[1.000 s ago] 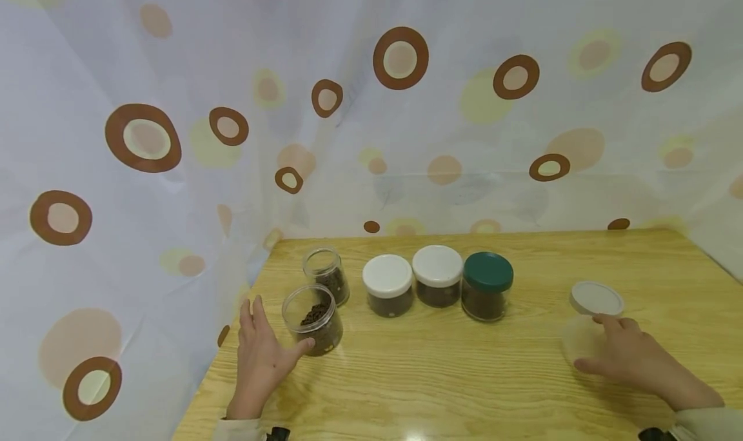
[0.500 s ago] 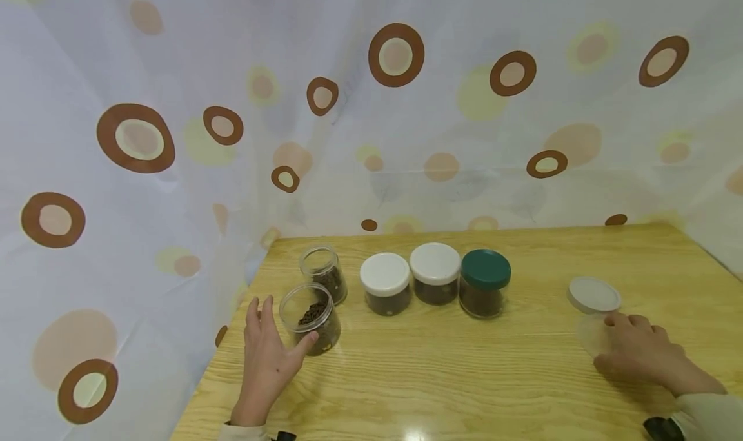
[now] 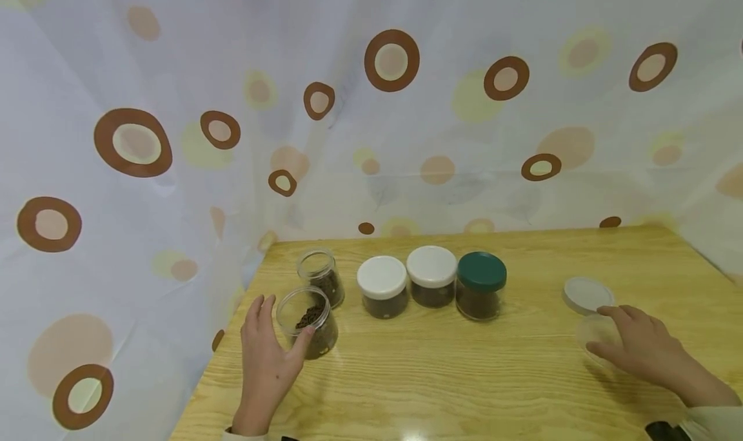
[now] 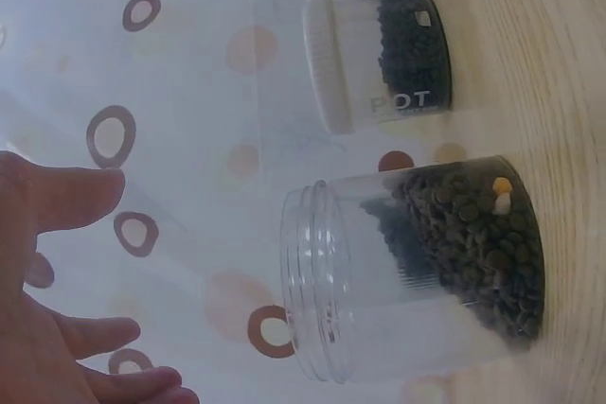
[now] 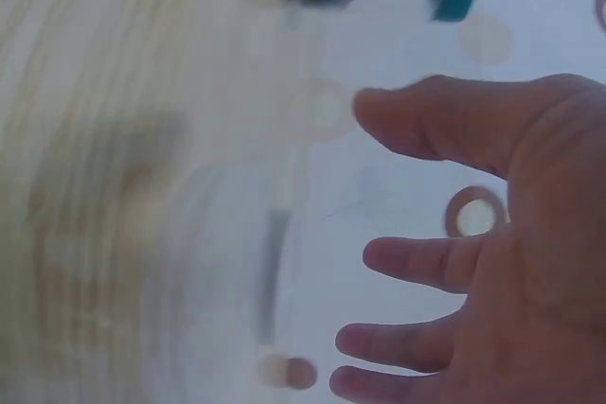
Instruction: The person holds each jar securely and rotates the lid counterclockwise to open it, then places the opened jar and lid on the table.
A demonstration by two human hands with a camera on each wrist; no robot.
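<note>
My left hand (image 3: 268, 357) is beside an open clear jar (image 3: 322, 338) part-filled with dark brown pellets. Its fingers and thumb are spread; in the left wrist view they stand apart from the threaded rim of the jar. My right hand (image 3: 647, 347) hovers over a thin translucent disc (image 3: 593, 330) on the table. The right wrist view shows that hand's thumb and fingers extended with nothing between them. Just behind the disc lies a round whitish lid (image 3: 589, 294). A narrower open jar (image 3: 327, 283) of dark pellets stands behind the first one.
Two white-lidded jars (image 3: 383, 280) (image 3: 432, 268) and a green-lidded jar (image 3: 481, 286) stand in a row at mid-table, with dark contents. The wooden table (image 3: 441, 376) ends at a wall covering (image 3: 453, 118) printed with circles, at the back and left.
The translucent disc has shifted right along the table under my right hand, which now sits lifted with its fingers spread. My left hand stays beside the jar.
</note>
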